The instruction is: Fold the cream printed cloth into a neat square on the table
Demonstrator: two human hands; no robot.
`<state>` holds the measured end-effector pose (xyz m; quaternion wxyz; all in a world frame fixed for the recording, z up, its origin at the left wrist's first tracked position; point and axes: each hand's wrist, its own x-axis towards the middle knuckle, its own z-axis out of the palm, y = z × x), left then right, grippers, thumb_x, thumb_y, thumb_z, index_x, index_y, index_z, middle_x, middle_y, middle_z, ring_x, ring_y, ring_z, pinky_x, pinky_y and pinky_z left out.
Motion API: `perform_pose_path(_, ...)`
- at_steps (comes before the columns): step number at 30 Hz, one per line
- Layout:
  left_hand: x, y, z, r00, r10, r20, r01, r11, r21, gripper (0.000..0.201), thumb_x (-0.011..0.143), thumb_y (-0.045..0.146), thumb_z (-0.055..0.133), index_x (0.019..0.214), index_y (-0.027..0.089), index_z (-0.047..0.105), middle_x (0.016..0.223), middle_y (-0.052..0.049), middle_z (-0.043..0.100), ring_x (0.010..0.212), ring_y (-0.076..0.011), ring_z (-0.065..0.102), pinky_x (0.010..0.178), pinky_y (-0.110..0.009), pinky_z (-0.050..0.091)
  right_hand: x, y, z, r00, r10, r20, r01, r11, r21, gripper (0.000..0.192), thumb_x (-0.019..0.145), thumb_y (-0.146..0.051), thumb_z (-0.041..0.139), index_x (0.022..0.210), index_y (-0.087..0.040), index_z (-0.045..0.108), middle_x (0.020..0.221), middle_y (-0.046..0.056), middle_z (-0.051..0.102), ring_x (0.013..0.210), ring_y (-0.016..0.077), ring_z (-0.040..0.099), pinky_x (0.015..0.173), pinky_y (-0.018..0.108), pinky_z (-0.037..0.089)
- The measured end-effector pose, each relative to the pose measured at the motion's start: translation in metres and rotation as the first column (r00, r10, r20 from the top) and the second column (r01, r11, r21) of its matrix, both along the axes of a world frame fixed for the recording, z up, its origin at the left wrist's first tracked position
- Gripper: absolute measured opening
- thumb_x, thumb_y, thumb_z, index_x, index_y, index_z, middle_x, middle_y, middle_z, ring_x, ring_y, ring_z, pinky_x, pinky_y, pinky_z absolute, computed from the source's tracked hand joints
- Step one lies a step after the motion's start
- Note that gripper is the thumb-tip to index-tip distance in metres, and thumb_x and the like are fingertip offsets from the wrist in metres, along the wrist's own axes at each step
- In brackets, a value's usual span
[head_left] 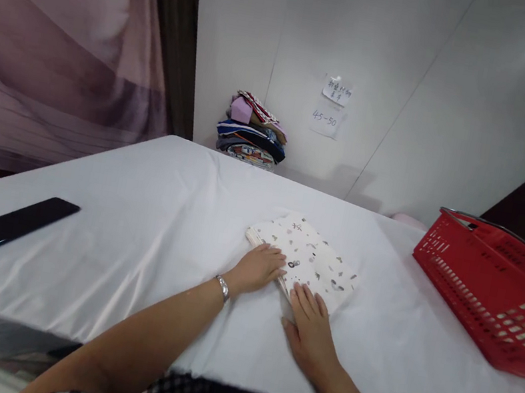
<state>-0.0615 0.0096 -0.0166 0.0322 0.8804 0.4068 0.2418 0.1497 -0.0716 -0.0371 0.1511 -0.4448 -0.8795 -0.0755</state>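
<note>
1. You are resting your left hand [257,269] flat on the near left edge of the folded patterned cloth [305,258], fingers spread and pressing down; its grip is released, grasping nothing.
2. You are laying your right hand [311,330] on the near corner of the same cloth, fingertips [306,297] on the fabric and palm on the desk cover; this grip is also released, with nothing clenched in it.
3. The folded patterned cloth is lying flat on the white-covered desk [147,217], roughly in the middle of it, white with small dark and reddish marks, its layered edges showing along the side by your left hand.
4. You are wearing a silver bracelet [222,288] on your left wrist, just short of the cloth.
5. A red basket [490,291] is sitting to the right of the cloth, well apart from it, at the desk's right edge.
6. A flat black slab [3,225] is lying far to the left of the cloth, near the desk's left edge.
7. A stack of folded clothes [252,130] is sitting beyond the cloth, against the white wall, with paper notes [332,104] stuck on the wall to the right of that stack.
</note>
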Motion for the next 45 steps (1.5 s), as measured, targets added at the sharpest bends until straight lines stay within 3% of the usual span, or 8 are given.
perform_pose_path(4, -0.012, 0.009, -0.001, 0.972, 0.233, 0.039, -0.233, 0.973, -0.001, 0.028, 0.095, 0.031, 0.036, 0.101, 0.024, 0.062, 0.115, -0.002, 0.064, 0.118, -0.0187, 0.049, 0.107, -0.045, 0.024, 0.002, 0.001, -0.001, 1.0, 0.016, -0.002, -0.016, 1.0, -0.018, 0.05, 0.089, -0.028, 0.043, 0.137, -0.015, 0.04, 0.144, 0.011, 0.039, 0.135, 0.0255, 0.029, 0.107, 0.048, 0.027)
perform_pose_path(8, -0.025, 0.018, -0.001, 0.915, 0.387, 0.113, -0.39, 0.921, -0.002, 0.025, 0.093, 0.027, 0.039, 0.093, 0.025, 0.064, 0.107, -0.001, 0.067, 0.114, -0.0201, 0.052, 0.105, -0.048, 0.027, 0.001, 0.001, 0.0, 1.0, 0.016, -0.015, -0.017, 1.0, -0.024, 0.051, 0.088, -0.028, 0.043, 0.138, -0.015, 0.039, 0.144, 0.01, 0.038, 0.135, 0.0257, 0.029, 0.107, 0.048, 0.027)
perform_pose_path(12, -0.038, 0.03, 0.001, 0.801, 0.539, 0.26, -0.546, 0.836, -0.052, 0.022, 0.089, 0.03, 0.044, 0.085, 0.022, 0.064, 0.098, -0.004, 0.068, 0.1, -0.022, 0.056, 0.091, -0.04, 0.041, 0.0, 0.0, 0.001, 1.0, 0.003, -0.022, -0.004, 1.0, -0.028, 0.049, 0.089, -0.029, 0.042, 0.136, -0.014, 0.042, 0.144, 0.01, 0.038, 0.135, 0.0262, 0.03, 0.108, 0.048, 0.026)
perform_pose_path(15, -0.045, 0.039, 0.002, 0.706, 0.616, 0.349, -0.617, 0.777, -0.124, 0.018, 0.085, 0.034, 0.052, 0.088, 0.02, 0.063, 0.101, -0.006, 0.066, 0.098, -0.0232, 0.056, 0.087, -0.038, 0.043, 0.0, -0.001, 0.001, 0.999, 0.004, -0.033, -0.004, 1.0, -0.025, 0.048, 0.089, -0.029, 0.041, 0.135, -0.013, 0.043, 0.144, 0.009, 0.039, 0.134, 0.0264, 0.031, 0.108, 0.047, 0.026)
perform_pose_path(24, -0.037, 0.053, -0.008, 0.636, 0.67, 0.383, -0.64, 0.735, -0.225, 0.017, 0.074, 0.036, 0.061, 0.075, 0.021, 0.055, 0.087, -0.005, 0.06, 0.086, -0.0225, 0.054, 0.074, -0.035, 0.044, 0.001, 0.0, -0.002, 0.998, 0.015, -0.065, -0.014, 1.0, 0.015, 0.049, 0.087, -0.026, 0.044, 0.135, -0.014, 0.043, 0.142, 0.01, 0.042, 0.133, 0.0261, 0.033, 0.106, 0.047, 0.027)
perform_pose_path(32, -0.034, 0.053, -0.003, 0.628, 0.703, 0.334, -0.658, 0.709, -0.253, 0.016, 0.073, 0.033, 0.061, 0.078, 0.021, 0.053, 0.092, -0.005, 0.058, 0.091, -0.0225, 0.052, 0.078, -0.034, 0.042, 0.001, 0.0, -0.003, 0.999, 0.01, -0.043, -0.009, 0.999, 0.032, 0.051, 0.087, -0.025, 0.043, 0.137, -0.016, 0.041, 0.143, 0.008, 0.041, 0.133, 0.026, 0.032, 0.106, 0.047, 0.027)
perform_pose_path(40, -0.035, 0.053, -0.004, 0.697, 0.626, 0.35, -0.6, 0.776, -0.194, 0.009, 0.074, 0.025, 0.057, 0.071, 0.021, 0.05, 0.086, -0.004, 0.057, 0.089, -0.0212, 0.052, 0.077, -0.032, 0.043, 0.0, 0.001, -0.004, 0.999, 0.012, -0.039, -0.01, 0.999, 0.049, 0.047, 0.088, -0.024, 0.042, 0.134, -0.016, 0.043, 0.142, 0.006, 0.042, 0.133, 0.0251, 0.032, 0.106, 0.044, 0.026)
perform_pose_path(45, -0.042, 0.056, -0.005, 0.623, 0.643, 0.445, -0.576, 0.762, -0.296, 0.011, 0.074, 0.017, 0.051, 0.064, 0.02, 0.049, 0.085, -0.002, 0.059, 0.083, -0.0174, 0.054, 0.073, -0.029, 0.042, 0.002, 0.001, -0.005, 0.999, 0.014, -0.047, -0.012, 0.999, 0.044, 0.047, 0.088, -0.023, 0.042, 0.135, -0.017, 0.042, 0.142, 0.006, 0.043, 0.133, 0.0248, 0.033, 0.106, 0.044, 0.027)
